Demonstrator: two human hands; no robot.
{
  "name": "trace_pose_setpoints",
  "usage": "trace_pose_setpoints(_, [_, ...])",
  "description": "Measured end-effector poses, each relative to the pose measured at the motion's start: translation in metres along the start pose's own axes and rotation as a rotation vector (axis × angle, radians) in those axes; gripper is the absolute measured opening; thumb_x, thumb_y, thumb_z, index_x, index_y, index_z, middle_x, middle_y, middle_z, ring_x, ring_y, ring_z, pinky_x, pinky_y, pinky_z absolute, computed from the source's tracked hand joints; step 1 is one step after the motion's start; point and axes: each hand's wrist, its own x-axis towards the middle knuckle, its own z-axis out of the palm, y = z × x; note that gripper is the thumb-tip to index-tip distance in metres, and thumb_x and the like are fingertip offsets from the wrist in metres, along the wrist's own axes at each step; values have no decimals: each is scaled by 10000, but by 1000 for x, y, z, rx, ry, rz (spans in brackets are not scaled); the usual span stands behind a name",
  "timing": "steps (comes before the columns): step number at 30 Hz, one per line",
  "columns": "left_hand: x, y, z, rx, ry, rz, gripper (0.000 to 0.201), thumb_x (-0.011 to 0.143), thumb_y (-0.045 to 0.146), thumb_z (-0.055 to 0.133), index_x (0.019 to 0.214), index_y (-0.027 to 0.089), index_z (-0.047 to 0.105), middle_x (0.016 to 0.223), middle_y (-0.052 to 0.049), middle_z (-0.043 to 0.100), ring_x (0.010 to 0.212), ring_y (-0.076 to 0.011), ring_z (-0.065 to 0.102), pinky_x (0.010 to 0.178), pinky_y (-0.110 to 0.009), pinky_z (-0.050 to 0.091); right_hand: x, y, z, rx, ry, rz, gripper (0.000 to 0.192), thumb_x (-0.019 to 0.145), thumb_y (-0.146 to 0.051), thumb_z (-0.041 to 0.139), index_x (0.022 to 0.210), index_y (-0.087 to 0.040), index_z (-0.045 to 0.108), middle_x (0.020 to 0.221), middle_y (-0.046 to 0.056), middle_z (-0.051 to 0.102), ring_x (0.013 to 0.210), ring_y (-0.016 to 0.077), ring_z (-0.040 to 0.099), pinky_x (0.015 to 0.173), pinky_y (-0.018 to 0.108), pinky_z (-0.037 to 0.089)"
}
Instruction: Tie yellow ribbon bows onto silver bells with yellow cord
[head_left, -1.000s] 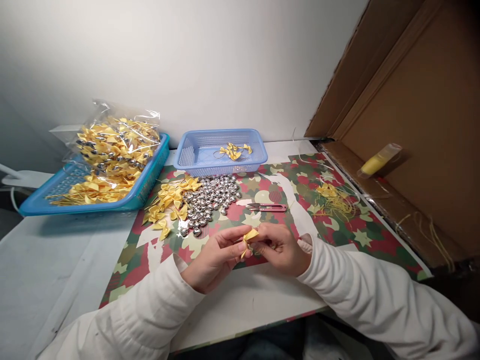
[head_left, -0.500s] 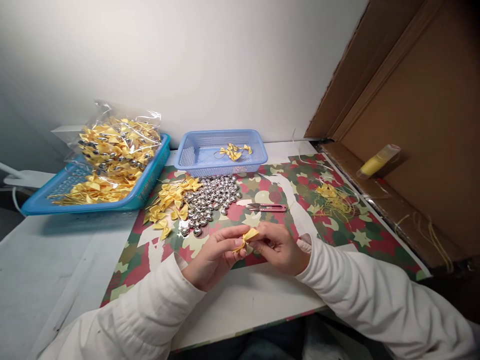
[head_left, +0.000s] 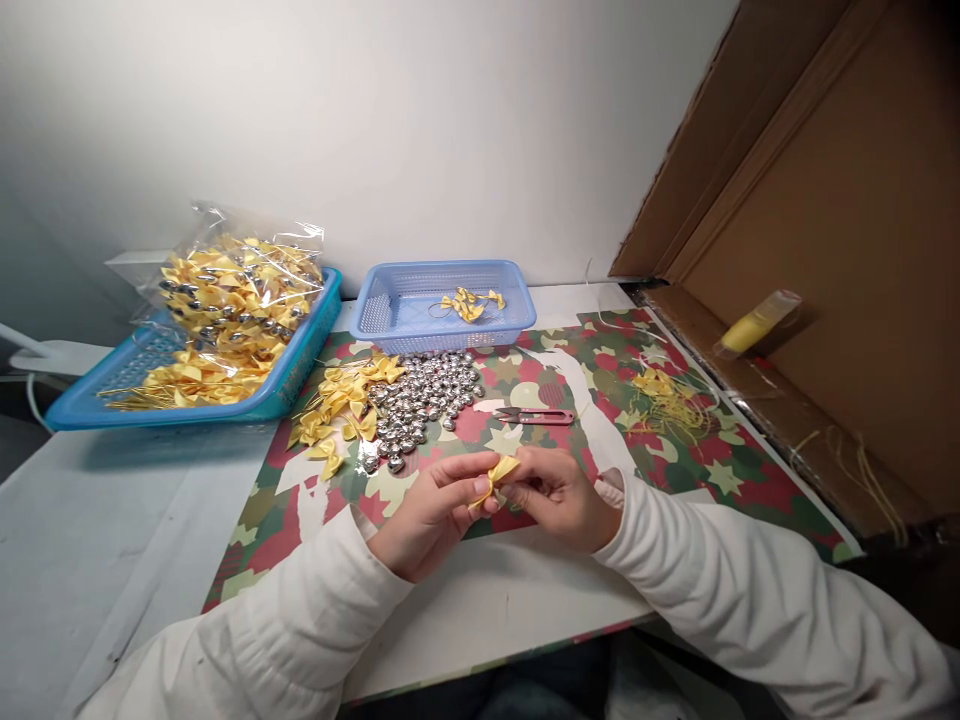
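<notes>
My left hand [head_left: 431, 510] and my right hand [head_left: 559, 495] meet over the patterned paper and pinch one small yellow ribbon bow [head_left: 496, 472] between their fingertips. Just beyond the hands lies a heap of silver bells [head_left: 424, 400], with a pile of loose yellow bows [head_left: 337, 405] to its left. Red thread snips [head_left: 534, 415] lie to the right of the bells.
A small blue basket [head_left: 390, 310] at the back holds a few finished bows. A larger blue tray [head_left: 304, 350] at the left carries a clear bag of bows and bells. Yellow thread scraps [head_left: 667, 400] lie at right, beside an open cardboard box [head_left: 840, 250] with a yellow tube [head_left: 754, 325].
My fingers have shifted slightly on the bow, turning it a little between the fingertips. Both hands stay in the same spot.
</notes>
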Motion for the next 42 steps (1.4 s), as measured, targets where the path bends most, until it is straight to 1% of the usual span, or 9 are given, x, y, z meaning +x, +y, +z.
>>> trace_pose_setpoints(6, [1,-1,0,17,-7,17,259,511,169,859,750,163,760,709,-22,706,575,-81,592,574,-188,487,-1,0,0,27,-2,12,188,870,-223,537,709,-158,610,613,3,585,535,91,487,502,213,404])
trace_pose_setpoints(9, [2,-1,0,53,10,65,267,519,176,852,768,162,757,702,-21,699,582,-92,592,597,-218,495,1,2,0,-11,-11,25,185,878,-240,541,731,-162,622,618,3,585,552,99,491,517,225,415])
trace_pose_setpoints(12, [3,-2,-3,163,66,149,293,553,203,836,830,155,751,695,-30,703,598,-120,616,611,-250,502,3,6,-1,-115,4,3,145,869,-228,577,753,-183,651,694,30,633,722,151,535,683,297,463])
trace_pose_setpoints(15, [4,-3,-4,304,146,195,333,606,251,809,913,149,734,702,-42,717,620,-143,642,594,-254,505,6,12,-2,-230,8,32,108,838,-175,623,757,-211,684,867,46,676,874,185,507,812,364,433])
trace_pose_setpoints(17, [4,-4,-4,355,183,197,356,612,266,804,940,151,726,720,-43,726,644,-148,656,595,-248,510,6,15,-2,-275,13,81,122,821,-141,637,747,-216,698,896,41,671,868,184,486,799,358,423])
trace_pose_setpoints(24, [4,-1,1,432,208,191,381,627,261,790,977,131,714,707,-61,732,657,-175,671,590,-264,513,7,13,0,-225,5,184,158,786,-82,643,722,-206,717,756,23,705,786,171,517,746,340,425])
trace_pose_setpoints(27, [3,0,1,435,200,191,382,635,261,786,985,128,710,710,-60,731,684,-182,678,594,-257,508,8,12,-1,-223,10,190,177,792,-88,634,678,-201,710,743,23,716,759,163,548,750,343,423])
trace_pose_setpoints(32, [4,0,1,424,197,176,388,636,252,786,996,131,705,739,-62,733,697,-178,682,606,-251,509,9,13,-1,-211,13,186,180,778,-64,638,682,-201,705,719,8,719,709,148,578,760,343,406])
trace_pose_setpoints(42, [7,3,1,349,207,107,396,597,203,802,976,131,710,765,-59,737,665,-142,665,623,-238,503,10,15,-1,-172,-3,200,211,770,-30,642,658,-197,703,702,-3,720,687,136,589,782,334,384])
